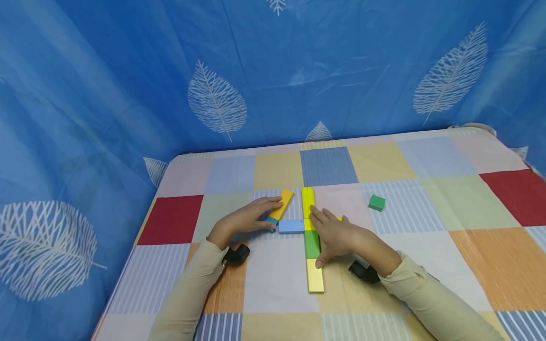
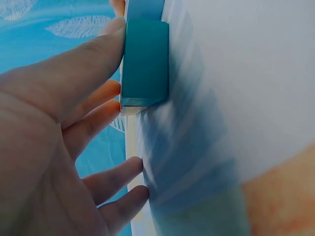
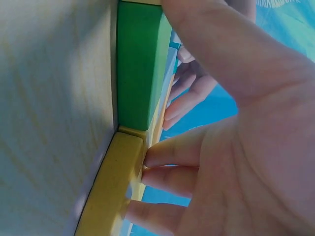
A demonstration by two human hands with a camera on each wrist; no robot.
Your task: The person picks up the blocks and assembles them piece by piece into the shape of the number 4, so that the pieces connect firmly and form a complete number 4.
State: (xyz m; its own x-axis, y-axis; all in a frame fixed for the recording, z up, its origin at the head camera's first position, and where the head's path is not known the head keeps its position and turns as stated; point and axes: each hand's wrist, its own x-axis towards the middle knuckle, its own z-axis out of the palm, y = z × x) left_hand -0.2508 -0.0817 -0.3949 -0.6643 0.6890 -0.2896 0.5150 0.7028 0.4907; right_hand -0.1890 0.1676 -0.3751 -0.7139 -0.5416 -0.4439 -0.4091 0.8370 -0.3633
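Observation:
My left hand touches a teal block with its thumb, and its fingers reach over a slanted orange block. In the left wrist view the thumb tip lies at the edge of the teal block. A light blue block joins a column made of bright yellow, green and pale yellow blocks. Over this column lies my right hand, thumb at the pale yellow block, fingertips on the yellow ones. It mostly hides a yellow block to the column's right.
A small green block sits apart at the right. Patchwork cloth covers the table. Behind and to the left hangs a blue curtain with white leaf prints. Dark wrist cameras sit under both wrists.

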